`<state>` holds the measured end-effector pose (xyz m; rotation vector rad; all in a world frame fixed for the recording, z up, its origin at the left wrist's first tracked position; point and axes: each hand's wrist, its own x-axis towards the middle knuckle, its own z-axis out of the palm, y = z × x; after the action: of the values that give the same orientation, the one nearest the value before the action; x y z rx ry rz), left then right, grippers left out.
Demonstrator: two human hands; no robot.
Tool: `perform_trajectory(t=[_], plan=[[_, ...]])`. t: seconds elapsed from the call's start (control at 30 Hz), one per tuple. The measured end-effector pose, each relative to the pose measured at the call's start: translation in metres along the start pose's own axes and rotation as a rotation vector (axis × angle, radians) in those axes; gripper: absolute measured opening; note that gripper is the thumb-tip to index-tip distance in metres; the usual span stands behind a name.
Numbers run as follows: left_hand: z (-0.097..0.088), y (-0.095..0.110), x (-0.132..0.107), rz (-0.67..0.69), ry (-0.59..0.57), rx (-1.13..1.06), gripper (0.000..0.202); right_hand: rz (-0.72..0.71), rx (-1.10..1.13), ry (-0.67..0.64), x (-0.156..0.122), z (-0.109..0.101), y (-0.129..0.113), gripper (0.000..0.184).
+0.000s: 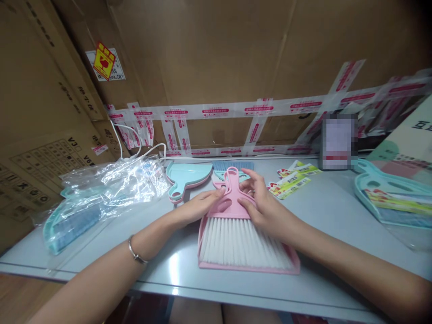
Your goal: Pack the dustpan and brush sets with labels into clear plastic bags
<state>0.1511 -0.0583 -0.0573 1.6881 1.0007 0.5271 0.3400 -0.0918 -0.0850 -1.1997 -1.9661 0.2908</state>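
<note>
A small pink brush (232,198) with white bristles lies inside a pink dustpan (249,266) in the middle of the grey table (324,216). My left hand (199,204) rests against the left side of the brush handle, fingers together and stretched along it. My right hand (261,200) holds the right side of the handle, thumb and fingers pinched on it. Behind them lie stacked teal and pink dustpans (185,177) and a blue-bristled brush (232,165).
Clear plastic bags (118,184) and a bagged teal set (67,220) lie at the left. Printed paper labels (292,177) sit behind my right hand. Another bagged teal dustpan (388,193) is at the right. Taped cardboard boxes (216,67) wall the back.
</note>
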Motion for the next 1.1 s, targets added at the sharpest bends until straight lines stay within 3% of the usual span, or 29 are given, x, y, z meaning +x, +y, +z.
perform_trajectory(t=[0.2,0.37,0.43,0.53,0.63,1.1], plan=[[0.004,-0.005,0.001,-0.017,0.020,0.062,0.039,-0.027,-0.153,0.080,-0.002,0.001,0.001,0.049],[0.008,-0.004,0.001,0.004,0.010,0.060,0.033,0.124,0.043,0.118,0.009,-0.008,0.008,0.053],[0.009,-0.004,0.002,0.015,-0.003,0.068,0.033,0.274,0.223,0.060,0.017,-0.014,0.008,0.053],[0.010,-0.004,0.001,0.050,-0.026,0.079,0.032,0.488,0.462,-0.133,0.029,-0.020,0.005,0.049],[0.012,-0.004,0.000,0.093,-0.029,0.101,0.031,0.598,0.528,-0.290,0.036,-0.020,0.002,0.046],[0.018,-0.001,0.000,0.118,-0.061,0.234,0.035,0.562,0.222,-0.256,0.037,-0.008,-0.003,0.023]])
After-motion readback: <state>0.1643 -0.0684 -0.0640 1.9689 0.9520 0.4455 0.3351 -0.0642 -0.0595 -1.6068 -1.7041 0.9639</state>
